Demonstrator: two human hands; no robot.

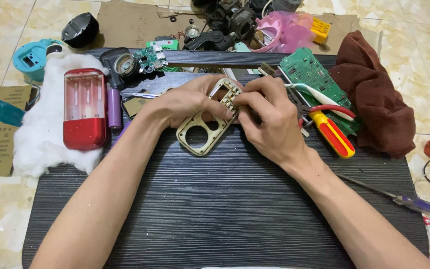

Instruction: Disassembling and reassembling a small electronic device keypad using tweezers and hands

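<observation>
Faceplate (209, 123): cream plastic frame, held just over the dark board
Left hand (187, 102): pinched on its top edge
Right hand (265, 117): clamped on its right side
Board (225, 209): black ribbed top, cluttered rear
Floor (6, 20): pale marble tiles

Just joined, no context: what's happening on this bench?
A person holds a cream plastic faceplate over a dark ribbed board. The left hand grips its upper edge; the right hand presses fingers at the keypad grid. Nearby lie a red battery case on white wadding, a purple cell, a green circuit board, red-handled pliers and a brown cloth.
</observation>
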